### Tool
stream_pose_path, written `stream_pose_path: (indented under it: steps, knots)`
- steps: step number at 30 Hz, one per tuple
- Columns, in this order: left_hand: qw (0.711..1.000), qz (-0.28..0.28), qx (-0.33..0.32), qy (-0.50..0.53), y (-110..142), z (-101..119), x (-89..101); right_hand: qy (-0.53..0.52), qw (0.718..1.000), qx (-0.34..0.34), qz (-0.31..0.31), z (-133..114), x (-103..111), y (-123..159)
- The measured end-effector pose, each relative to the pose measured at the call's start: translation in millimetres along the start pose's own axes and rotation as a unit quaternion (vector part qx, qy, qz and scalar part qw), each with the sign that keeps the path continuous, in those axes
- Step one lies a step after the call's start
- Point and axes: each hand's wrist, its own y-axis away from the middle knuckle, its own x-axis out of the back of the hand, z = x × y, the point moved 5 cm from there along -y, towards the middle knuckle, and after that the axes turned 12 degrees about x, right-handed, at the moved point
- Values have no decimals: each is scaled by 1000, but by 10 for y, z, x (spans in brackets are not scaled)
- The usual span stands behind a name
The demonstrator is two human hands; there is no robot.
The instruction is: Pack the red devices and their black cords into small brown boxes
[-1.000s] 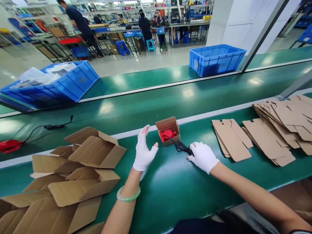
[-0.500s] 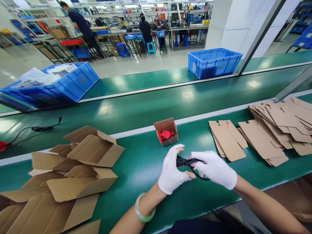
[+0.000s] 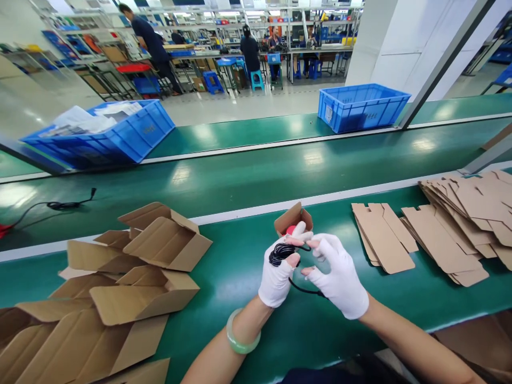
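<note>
In the head view my left hand, in a white glove with bare fingertips, is closed around a coiled black cable. One end of the cable hangs below the hand toward the right. My right hand, gloved the same way, is at the coil's right side with thumb and fingers apart. Its fingertips are close to a short loop of the cable; whether they touch it I cannot tell. Just behind my left hand stands a small open cardboard box with a red device inside, mostly hidden by my fingers.
Open cardboard boxes are heaped at the left. Flat cardboard blanks lie in stacks at the right. Two blue crates stand beyond the green belt. Another black cable lies far left. Several people are in the background.
The cable bundle has come into my left hand's grip as a coil, and my right hand has let go of it. The left hand now covers part of the small box.
</note>
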Motion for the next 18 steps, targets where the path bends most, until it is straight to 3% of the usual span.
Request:
stream_pose_path:
  steps: [4, 6, 8, 11, 12, 14, 16, 18]
  knots:
    - [991, -21, -14, -133, -36, -95, -63, -146, 978, -125, -75, 165, -114, 56]
    - [984, -40, -38, -167, -47, -83, -111, -202, 965, -152, -76, 203, -166, 63]
    - [980, -46, -75, -178, -58, -21, -123, -207, 962, -159, -74, 211, -156, 46]
    - [960, -26, -151, -235, -75, 107, -65, -105, 984, -129, -61, 207, -2, -22]
    - [942, -8, -181, -283, -79, 142, -35, -44, 992, -106, -49, 205, 75, -56]
    - [879, 38, -229, -416, -93, 175, 11, 112, 991, -59, -36, 205, 216, -130]
    - [801, 59, -248, -542, -123, 150, 13, 285, 955, -35, -74, 219, 275, -213]
    - [739, 42, -241, -627, -164, 91, -26, 420, 892, -39, -162, 247, 246, -304]
